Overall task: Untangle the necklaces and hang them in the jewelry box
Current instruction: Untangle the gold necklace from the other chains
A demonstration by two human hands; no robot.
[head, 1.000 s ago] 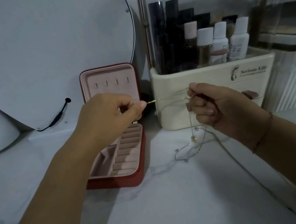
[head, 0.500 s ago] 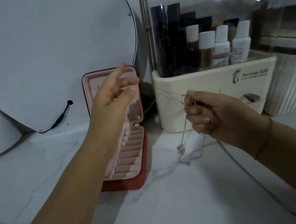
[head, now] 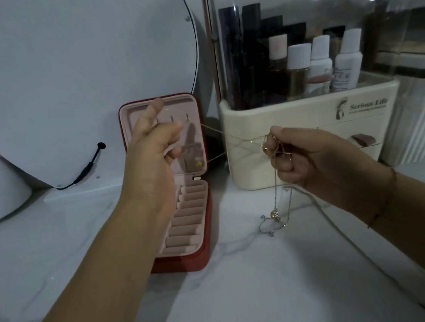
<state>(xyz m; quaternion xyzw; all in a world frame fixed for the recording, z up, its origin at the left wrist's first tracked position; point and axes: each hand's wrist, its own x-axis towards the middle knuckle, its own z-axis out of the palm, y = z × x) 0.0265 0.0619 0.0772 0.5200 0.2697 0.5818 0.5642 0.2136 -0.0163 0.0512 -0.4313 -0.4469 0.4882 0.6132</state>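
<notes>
White marble counter (head: 252,304), pretty dim lighting tbh
Left hand (head: 154,141) pinches the tangled thin gold and silver chain necklaces (head: 274,213) at the open red pink-lined jewelry box (head: 192,263) lid hooks. Right hand (head: 311,158) grips the rest, ends dangling onto the counter.

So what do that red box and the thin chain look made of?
The red box looks like faux leather outside, matte and finely grained, with a soft pink velvety lining. The chain looks like fine gold-toned metal; it glints. Dim light leaves both uncertain.
</notes>
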